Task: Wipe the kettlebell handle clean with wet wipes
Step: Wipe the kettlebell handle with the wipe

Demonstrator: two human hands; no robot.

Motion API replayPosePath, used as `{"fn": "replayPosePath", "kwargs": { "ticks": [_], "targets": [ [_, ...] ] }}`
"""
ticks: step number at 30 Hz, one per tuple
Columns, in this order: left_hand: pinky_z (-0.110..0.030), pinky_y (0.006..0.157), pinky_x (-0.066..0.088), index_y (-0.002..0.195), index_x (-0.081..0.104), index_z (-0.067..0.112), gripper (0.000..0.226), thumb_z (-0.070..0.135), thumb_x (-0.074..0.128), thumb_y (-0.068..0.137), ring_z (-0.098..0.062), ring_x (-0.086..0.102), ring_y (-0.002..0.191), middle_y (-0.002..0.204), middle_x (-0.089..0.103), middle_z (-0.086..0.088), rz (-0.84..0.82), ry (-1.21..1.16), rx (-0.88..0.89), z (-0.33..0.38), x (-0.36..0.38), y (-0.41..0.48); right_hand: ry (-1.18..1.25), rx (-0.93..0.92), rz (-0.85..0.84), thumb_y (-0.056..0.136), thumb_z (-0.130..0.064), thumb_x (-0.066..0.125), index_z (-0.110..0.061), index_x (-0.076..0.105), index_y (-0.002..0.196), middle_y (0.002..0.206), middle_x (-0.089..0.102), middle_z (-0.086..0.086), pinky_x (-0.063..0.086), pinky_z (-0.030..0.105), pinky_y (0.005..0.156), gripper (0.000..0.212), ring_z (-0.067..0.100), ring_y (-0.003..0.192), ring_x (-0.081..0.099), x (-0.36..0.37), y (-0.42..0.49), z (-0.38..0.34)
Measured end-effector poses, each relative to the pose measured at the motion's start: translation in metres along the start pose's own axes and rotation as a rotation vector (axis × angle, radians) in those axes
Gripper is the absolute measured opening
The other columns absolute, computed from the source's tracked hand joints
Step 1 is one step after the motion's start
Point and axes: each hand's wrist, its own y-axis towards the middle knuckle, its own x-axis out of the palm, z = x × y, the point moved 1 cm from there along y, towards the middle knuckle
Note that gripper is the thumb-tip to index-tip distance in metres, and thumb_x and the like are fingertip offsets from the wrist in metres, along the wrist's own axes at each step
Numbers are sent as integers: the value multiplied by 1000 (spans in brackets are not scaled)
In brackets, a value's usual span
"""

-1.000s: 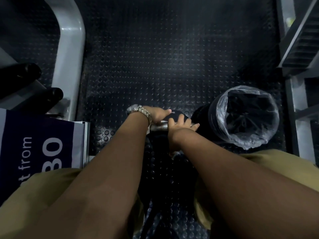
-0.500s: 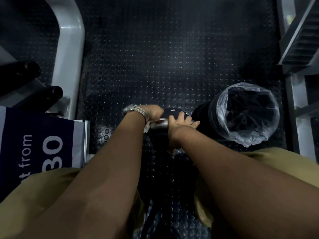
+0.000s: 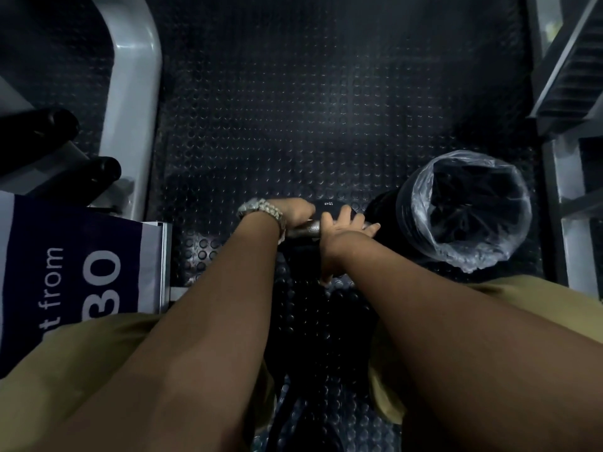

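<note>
A person crouched over a kettlebell (image 3: pixel 329 205) on the studded rubber floor (image 3: pixel 293 109) at the centre of the frame, both hands on the kettlebell handle (image 3: pixel 303 228), a short bare stretch of metal showing between them. The wiping step appeared to be in hand. The left hand (image 3: pixel 293 212), a metal watch (image 3: pixel 261 208) at its wrist, was closed over the handle's left end; a pale scrap under that wrist may have been the wet wipe, though the dim light left it unclear. The right hand (image 3: pixel 339 236) clasped the right end, its fingers (image 3: pixel 359 220) spread and draped over the far side and the thumb low on the near side, seemingly steadying the weight. The next move would likely call for drawing the wipe along the exposed middle and on to the part under the right hand, which must give way first. A lined bin (image 3: pixel 421 177) stood just beside the kettlebell at centre right.
</note>
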Motion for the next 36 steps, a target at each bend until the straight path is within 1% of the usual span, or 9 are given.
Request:
{"fn": "replayPosePath", "kwargs": {
  "ticks": [3,5,12,18,21,24,29,34,36],
  "targets": [
    [-34,86,45,96,73,7,45,37,41,106,-22,60,79,93,72,-8,-108,-116,-77,1,-25,-4,0,6,-3,55,-48,100,-27,8,152,159,2,18,19,75,116,135,46,147,16,-1,0,-1],
    [-37,87,47,88,75,6,57,47,39,103,-23,60,71,89,73,-12,-203,-215,-150,0,-31,0,6,9,-3,54,-48,100,-28,8,153,161,0,18,18,75,116,137,46,148,14,-1,0,-1],
    [-32,77,46,105,68,7,33,25,40,106,-23,57,88,106,68,-14,25,-142,-57,-17,12,22,17,6,13,53,-46,101,-28,11,150,157,4,17,19,74,116,134,45,145,18,0,-1,-1],
    [-31,65,48,94,73,6,57,52,41,102,-20,59,61,90,71,-11,-198,-237,-161,-11,-27,12,19,18,-6,55,-47,100,-27,10,152,159,3,18,17,75,116,134,46,147,15,-1,0,-2],
    [-35,68,48,100,70,7,55,53,40,102,-23,58,57,98,66,-11,-310,-189,-193,5,-43,0,27,15,-11,54,-47,100,-27,10,152,160,3,18,17,76,116,134,47,148,15,-3,0,-2],
    [-34,69,51,103,68,7,45,46,46,102,-23,58,61,90,69,-9,-170,-144,-184,6,-31,4,19,16,-11,54,-48,100,-26,10,151,160,2,19,16,76,116,134,47,148,14,-2,0,-1],
    [-39,85,56,99,73,17,34,27,41,95,-29,68,86,106,74,-16,-25,-219,-88,-20,12,21,50,1,4,54,-46,100,-27,14,149,155,7,17,16,76,116,130,45,146,16,0,1,0],
    [-41,66,57,95,69,4,45,38,41,88,-28,58,62,87,70,-15,-55,-366,-136,-27,-3,24,34,-5,7,53,-47,100,-28,14,149,155,8,18,17,76,115,130,46,145,16,2,2,1],
    [-28,52,45,95,76,-4,61,43,38,88,-21,47,48,77,66,-13,-175,-310,-172,-19,-23,15,27,-2,4,54,-48,100,-27,14,149,156,7,18,17,76,115,130,47,146,16,1,1,0]
  ]
}}
